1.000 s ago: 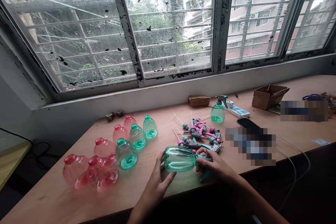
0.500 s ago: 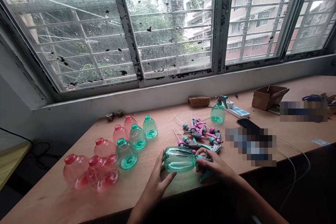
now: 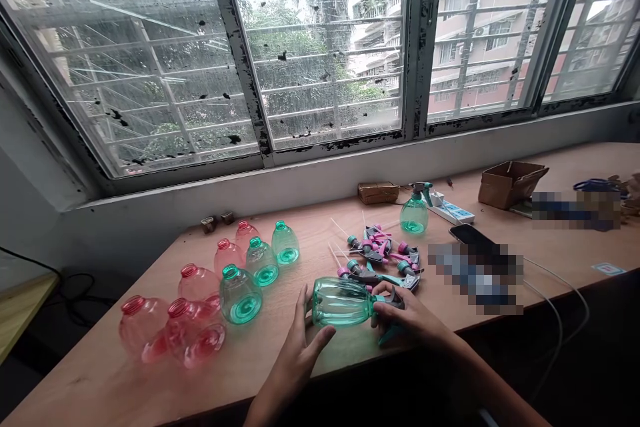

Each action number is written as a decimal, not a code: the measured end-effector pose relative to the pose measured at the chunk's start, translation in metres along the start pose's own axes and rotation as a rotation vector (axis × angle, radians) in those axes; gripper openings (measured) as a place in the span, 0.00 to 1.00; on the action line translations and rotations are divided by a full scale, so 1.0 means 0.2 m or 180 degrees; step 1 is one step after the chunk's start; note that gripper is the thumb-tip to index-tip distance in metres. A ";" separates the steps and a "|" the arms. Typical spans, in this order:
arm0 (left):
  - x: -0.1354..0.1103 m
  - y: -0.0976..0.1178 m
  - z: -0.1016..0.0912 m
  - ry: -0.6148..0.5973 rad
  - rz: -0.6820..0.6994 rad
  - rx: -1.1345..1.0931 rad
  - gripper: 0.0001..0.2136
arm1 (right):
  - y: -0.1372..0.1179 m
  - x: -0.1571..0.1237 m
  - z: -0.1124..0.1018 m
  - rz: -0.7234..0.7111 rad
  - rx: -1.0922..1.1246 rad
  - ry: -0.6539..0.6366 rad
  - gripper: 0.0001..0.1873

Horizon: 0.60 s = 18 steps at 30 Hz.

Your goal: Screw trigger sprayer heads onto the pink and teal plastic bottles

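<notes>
A clear green plastic bottle (image 3: 341,302) lies on its side near the front edge of the wooden table (image 3: 100,380). My left hand (image 3: 300,340) cups its base end, fingers wrapped around it. My right hand (image 3: 405,317) is closed on the spray-trigger head (image 3: 390,333) at the bottle's neck. Just behind lies a pile of loose pink and teal spray heads (image 3: 383,253) with thin dip tubes.
Several empty pink bottles (image 3: 197,283) and green bottles (image 3: 239,293) stand or lie at the left. One assembled green spray bottle (image 3: 415,210) stands at the back, near a power strip (image 3: 453,211), a cardboard box (image 3: 510,183) and a phone (image 3: 467,233). A window runs behind.
The view has shifted very slightly. Both hands and the green bottle stay almost where they were.
</notes>
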State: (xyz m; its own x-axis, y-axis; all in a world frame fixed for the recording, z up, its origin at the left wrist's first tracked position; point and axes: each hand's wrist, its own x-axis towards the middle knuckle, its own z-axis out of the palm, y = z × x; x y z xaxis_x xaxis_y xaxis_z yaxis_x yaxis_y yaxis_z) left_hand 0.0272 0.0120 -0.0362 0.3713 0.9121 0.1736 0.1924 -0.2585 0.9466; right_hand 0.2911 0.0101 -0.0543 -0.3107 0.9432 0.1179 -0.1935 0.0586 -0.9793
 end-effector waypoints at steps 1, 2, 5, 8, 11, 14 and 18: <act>0.00 0.00 0.00 -0.0035 0.0069 -0.0020 0.38 | 0.00 0.00 0.00 0.0001 -0.0002 -0.0008 0.23; 0.00 0.00 0.00 -0.0070 0.0164 -0.0003 0.36 | 0.00 0.00 0.00 0.0002 -0.0003 -0.0012 0.23; 0.02 -0.01 0.00 -0.0116 0.0310 0.0012 0.34 | 0.00 0.00 0.00 0.0017 -0.0002 -0.0011 0.23; 0.02 -0.04 -0.01 -0.0106 0.0177 -0.0215 0.34 | 0.01 0.00 0.00 0.0073 -0.0032 0.0011 0.23; 0.02 -0.06 -0.01 -0.0032 0.0142 -0.0331 0.33 | 0.01 0.00 -0.01 0.0100 -0.0070 0.0000 0.23; 0.01 -0.05 0.00 0.0047 0.0165 -0.0301 0.33 | 0.01 0.00 -0.01 0.0112 -0.0075 -0.0027 0.24; 0.00 -0.04 0.00 -0.0006 0.0145 -0.0155 0.38 | 0.00 0.00 -0.01 0.0143 -0.0101 -0.0024 0.24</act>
State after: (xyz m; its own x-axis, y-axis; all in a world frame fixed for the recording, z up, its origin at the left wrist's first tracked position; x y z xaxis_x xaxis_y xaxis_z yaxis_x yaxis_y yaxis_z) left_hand 0.0250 0.0153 -0.0436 0.3805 0.8991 0.2164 0.1308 -0.2840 0.9499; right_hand 0.2932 0.0103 -0.0544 -0.3254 0.9426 0.0747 -0.1495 0.0267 -0.9884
